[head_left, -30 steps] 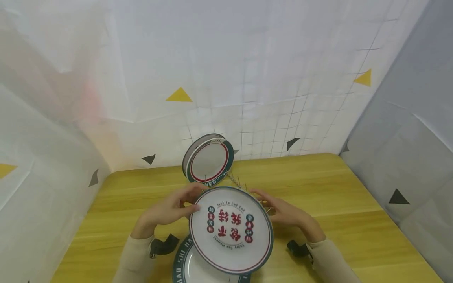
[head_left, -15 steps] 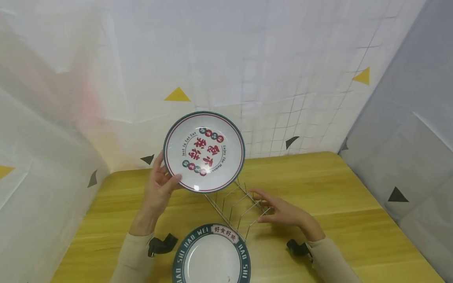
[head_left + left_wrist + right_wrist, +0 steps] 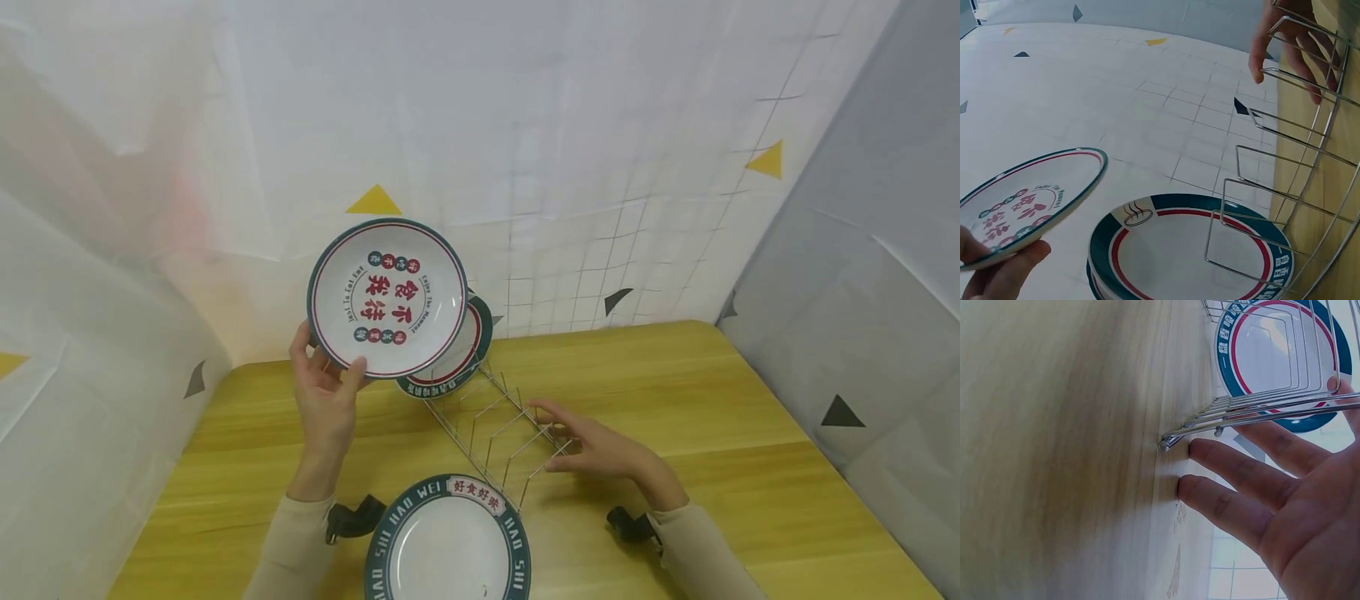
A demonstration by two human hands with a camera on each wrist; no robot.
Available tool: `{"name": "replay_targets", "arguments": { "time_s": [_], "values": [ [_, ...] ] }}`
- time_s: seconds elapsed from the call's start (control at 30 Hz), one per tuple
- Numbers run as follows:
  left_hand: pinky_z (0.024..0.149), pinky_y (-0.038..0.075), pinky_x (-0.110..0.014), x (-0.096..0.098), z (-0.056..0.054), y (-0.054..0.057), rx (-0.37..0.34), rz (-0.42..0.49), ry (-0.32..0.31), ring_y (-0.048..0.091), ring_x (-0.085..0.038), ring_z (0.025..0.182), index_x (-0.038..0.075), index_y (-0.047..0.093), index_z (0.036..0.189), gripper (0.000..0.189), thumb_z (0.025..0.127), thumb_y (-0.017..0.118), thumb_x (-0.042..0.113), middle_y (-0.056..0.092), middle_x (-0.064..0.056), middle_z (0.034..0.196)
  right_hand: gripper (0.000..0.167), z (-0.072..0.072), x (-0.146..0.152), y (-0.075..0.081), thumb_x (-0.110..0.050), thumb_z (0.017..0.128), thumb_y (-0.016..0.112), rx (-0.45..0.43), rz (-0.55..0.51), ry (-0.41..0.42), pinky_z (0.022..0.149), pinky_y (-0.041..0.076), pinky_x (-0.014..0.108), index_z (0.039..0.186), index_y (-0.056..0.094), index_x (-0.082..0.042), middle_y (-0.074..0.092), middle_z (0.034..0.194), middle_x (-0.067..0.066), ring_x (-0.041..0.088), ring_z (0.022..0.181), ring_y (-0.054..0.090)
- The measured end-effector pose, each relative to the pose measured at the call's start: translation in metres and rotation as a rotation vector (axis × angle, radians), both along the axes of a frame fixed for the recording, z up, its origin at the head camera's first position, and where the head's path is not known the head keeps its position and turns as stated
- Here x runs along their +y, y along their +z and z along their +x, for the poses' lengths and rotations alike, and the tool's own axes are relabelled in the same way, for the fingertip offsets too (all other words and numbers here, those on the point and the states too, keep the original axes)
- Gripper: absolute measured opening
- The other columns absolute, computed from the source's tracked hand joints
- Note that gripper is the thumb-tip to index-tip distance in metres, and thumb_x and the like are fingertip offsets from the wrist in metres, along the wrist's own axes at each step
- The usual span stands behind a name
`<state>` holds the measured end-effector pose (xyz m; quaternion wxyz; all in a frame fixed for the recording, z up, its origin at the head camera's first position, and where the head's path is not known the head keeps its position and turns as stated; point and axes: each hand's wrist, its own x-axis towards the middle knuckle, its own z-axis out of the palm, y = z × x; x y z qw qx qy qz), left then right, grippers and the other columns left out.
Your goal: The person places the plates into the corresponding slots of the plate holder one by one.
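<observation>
The raised plate [image 3: 387,298] is being rim-pinched by the left hand [image 3: 324,408]; the wire rack [image 3: 510,423] is seemingly being steadied by the uncurled right hand [image 3: 600,447].

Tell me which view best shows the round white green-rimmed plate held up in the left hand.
The head view: the round white green-rimmed plate shows its face almost whole, only the left hand overlapping its edge. The left wrist view shows it slanted and cut off by the frame; the right wrist view misses it.
</observation>
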<state>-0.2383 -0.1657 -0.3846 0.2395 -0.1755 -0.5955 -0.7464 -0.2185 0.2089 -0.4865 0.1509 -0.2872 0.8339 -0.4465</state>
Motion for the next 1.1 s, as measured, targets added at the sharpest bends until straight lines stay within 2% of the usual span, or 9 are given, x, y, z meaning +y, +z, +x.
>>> {"name": "replay_targets", "arguments": {
  "time_s": [0.17,0.27,0.43,0.57,0.67,0.77,0.87,1.0,1.1],
  "values": [
    [0.071,0.058,-0.029,0.001,-0.005,-0.007,0.022,-0.063,0.126,0.063,-0.021,0.108,0.018,0.030,0.150,0.076,0.088,0.058,-0.015,0.052,-0.017,0.136,0.088,0.000,0.000,0.000,-0.038,0.087,0.072,0.003,0.002,-0.001,0.103,0.042,0.061,0.156,0.017,-0.033,0.037,0.152,0.023,0.047,0.129,0.048],
    [0.071,0.058,-0.028,0.001,-0.009,-0.010,0.048,-0.125,0.201,0.062,-0.021,0.108,0.018,0.029,0.152,0.079,0.086,0.058,-0.017,0.053,-0.018,0.134,0.088,0.000,0.000,0.000,-0.038,0.087,0.072,0.004,0.003,-0.001,0.103,0.042,0.061,0.155,0.017,-0.035,0.037,0.152,0.023,0.047,0.129,0.048],
    [0.077,0.056,-0.023,0.004,-0.012,-0.012,0.079,-0.186,0.265,0.061,-0.021,0.109,0.018,0.025,0.155,0.084,0.086,0.058,-0.018,0.054,-0.020,0.132,0.088,0.000,0.001,-0.001,-0.039,0.087,0.072,0.003,0.004,-0.001,0.103,0.042,0.061,0.155,0.017,-0.036,0.037,0.152,0.023,0.047,0.130,0.047],
    [0.069,0.055,-0.016,0.009,-0.012,-0.013,0.102,-0.282,0.329,0.060,-0.026,0.101,0.011,0.030,0.153,0.080,0.084,0.057,-0.020,0.052,-0.024,0.131,0.089,0.000,0.001,-0.001,-0.037,0.087,0.072,0.000,0.002,0.001,0.103,0.042,0.061,0.156,0.016,-0.032,0.037,0.152,0.023,0.047,0.130,0.047],
    [0.062,0.054,-0.014,0.014,-0.005,-0.007,0.122,-0.346,0.364,0.059,-0.033,0.096,0.004,0.033,0.151,0.077,0.082,0.056,-0.023,0.051,-0.027,0.132,0.089,0.000,0.000,0.000,-0.032,0.088,0.073,-0.003,-0.003,0.002,0.103,0.042,0.061,0.157,0.017,-0.028,0.037,0.152,0.023,0.047,0.130,0.047],
    [0.066,0.055,-0.015,0.020,0.001,-0.001,0.142,-0.391,0.393,0.061,-0.039,0.099,-0.001,0.036,0.148,0.073,0.081,0.055,-0.024,0.051,-0.028,0.135,0.089,0.001,-0.001,0.001,-0.029,0.088,0.073,-0.003,-0.003,0.001,0.103,0.042,0.061,0.157,0.017,-0.027,0.037,0.152,0.022,0.047,0.129,0.048],
    [0.079,0.055,-0.016,0.022,0.002,-0.001,0.163,-0.418,0.416,0.062,-0.041,0.103,-0.004,0.039,0.146,0.072,0.080,0.055,-0.026,0.053,-0.027,0.136,0.089,0.001,-0.001,0.002,-0.032,0.087,0.073,0.002,0.005,-0.001,0.104,0.042,0.059,0.156,0.017,-0.032,0.038,0.152,0.021,0.044,0.129,0.049],
    [0.084,0.051,-0.012,0.021,-0.007,-0.014,0.231,-0.488,0.467,0.064,-0.038,0.100,0.000,0.044,0.145,0.073,0.078,0.057,-0.025,0.061,-0.024,0.127,0.088,0.001,-0.001,0.004,-0.037,0.086,0.073,0.004,0.009,-0.001,0.104,0.042,0.058,0.155,0.017,-0.037,0.038,0.152,0.021,0.043,0.129,0.049],
    [0.069,0.050,-0.007,0.018,-0.016,-0.027,0.292,-0.591,0.529,0.062,-0.031,0.085,0.006,0.046,0.145,0.076,0.076,0.059,-0.023,0.065,-0.021,0.108,0.088,0.001,-0.001,0.004,-0.038,0.087,0.073,-0.001,0.009,0.000,0.104,0.042,0.058,0.154,0.017,-0.038,0.037,0.152,0.021,0.044,0.129,0.049]
  ]
}}
